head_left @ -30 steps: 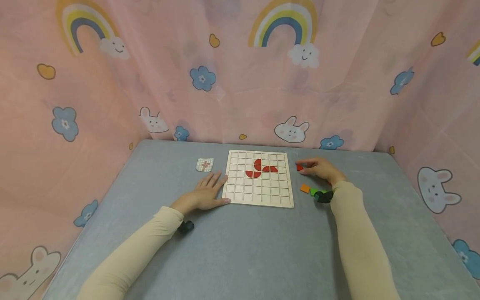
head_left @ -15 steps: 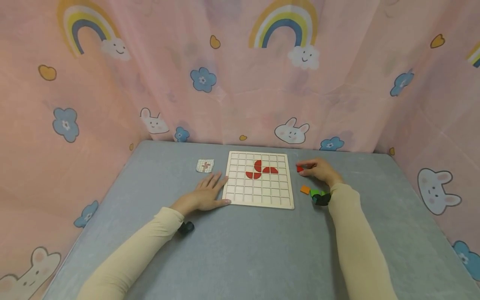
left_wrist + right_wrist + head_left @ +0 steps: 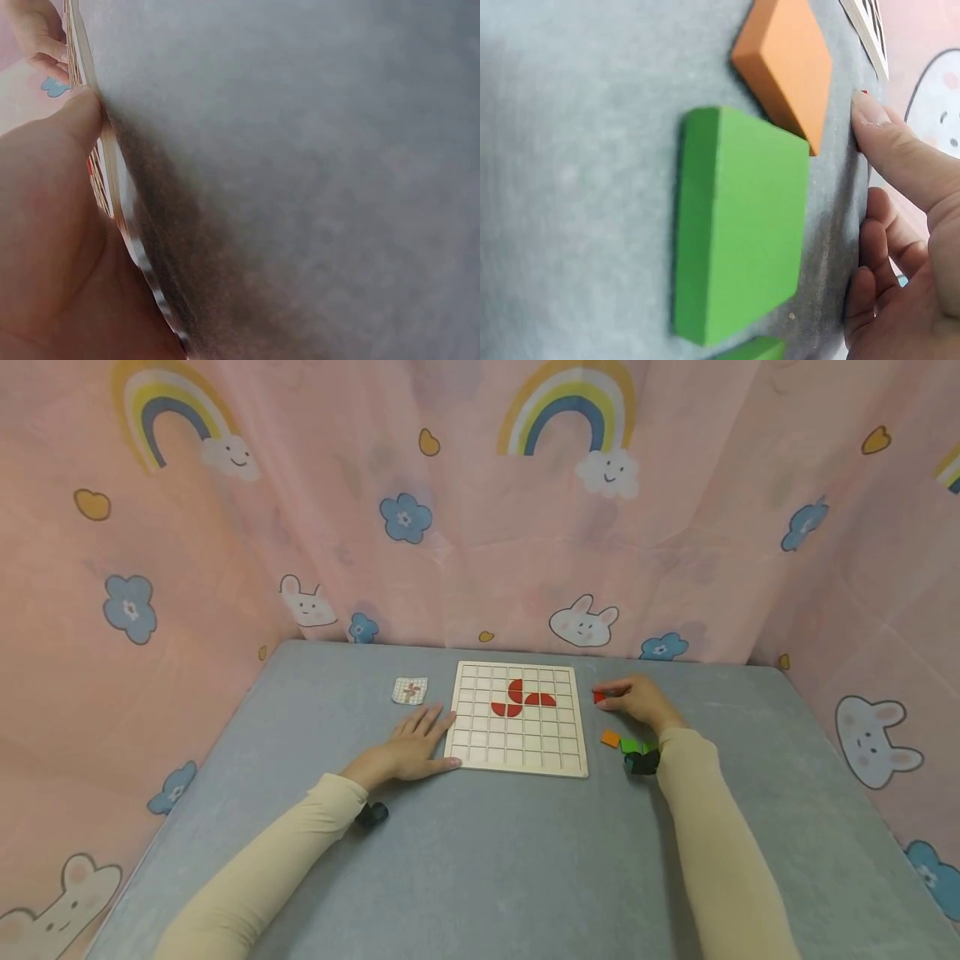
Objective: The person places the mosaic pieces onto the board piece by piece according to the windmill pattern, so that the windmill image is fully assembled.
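A pale wooden grid board [image 3: 540, 743] lies on the grey table, with several red quarter-round pieces [image 3: 515, 690] set in its squares. My left hand [image 3: 408, 752] rests flat at the board's left side, fingers spread, the thumb touching its near left corner. To the right of the board, my right hand [image 3: 639, 702] pinches a small red piece [image 3: 598, 697] between thumb and fingers, low at the table; its exact shape is mostly hidden by the fingertips. In the right wrist view only a sliver of red shows by the thumb.
An orange block [image 3: 610, 738] and green blocks [image 3: 628, 746] lie just below my right hand, partly behind the wrist camera [image 3: 642, 763]. A small card with a red grid pattern [image 3: 409, 691] lies left of the board. A pink printed curtain [image 3: 480, 543] encloses the table.
My right wrist has shifted slightly left and toward me, while its fingers stay at the red piece. The left hand and the board have not visibly moved.
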Available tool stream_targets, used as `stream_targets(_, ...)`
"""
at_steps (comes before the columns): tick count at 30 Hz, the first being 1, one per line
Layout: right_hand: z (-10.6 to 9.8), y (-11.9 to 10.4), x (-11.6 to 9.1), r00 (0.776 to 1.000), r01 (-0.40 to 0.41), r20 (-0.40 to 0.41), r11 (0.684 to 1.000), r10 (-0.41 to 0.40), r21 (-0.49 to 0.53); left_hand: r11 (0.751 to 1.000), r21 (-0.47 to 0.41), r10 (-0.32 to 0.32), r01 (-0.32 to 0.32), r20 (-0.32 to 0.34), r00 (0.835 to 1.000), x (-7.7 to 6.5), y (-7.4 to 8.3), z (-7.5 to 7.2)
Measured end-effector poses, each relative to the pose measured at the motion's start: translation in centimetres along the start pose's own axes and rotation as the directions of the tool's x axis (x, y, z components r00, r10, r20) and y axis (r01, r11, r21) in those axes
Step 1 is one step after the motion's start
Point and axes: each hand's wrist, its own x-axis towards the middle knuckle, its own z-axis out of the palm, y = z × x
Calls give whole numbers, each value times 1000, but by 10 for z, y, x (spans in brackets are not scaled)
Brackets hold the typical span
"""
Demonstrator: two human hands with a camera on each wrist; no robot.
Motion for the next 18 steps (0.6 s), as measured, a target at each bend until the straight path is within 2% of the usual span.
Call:
stream_targets(11,3,-7,0,1000,-25,-14,997,24,-71,1000,-4,0,0,0,1000,0,0,-1)
stream_targets(18,4,-11,-4,999,25,-43,991,-31,-134,1000,-14,-8,8,11,1000,-1,3,-2)
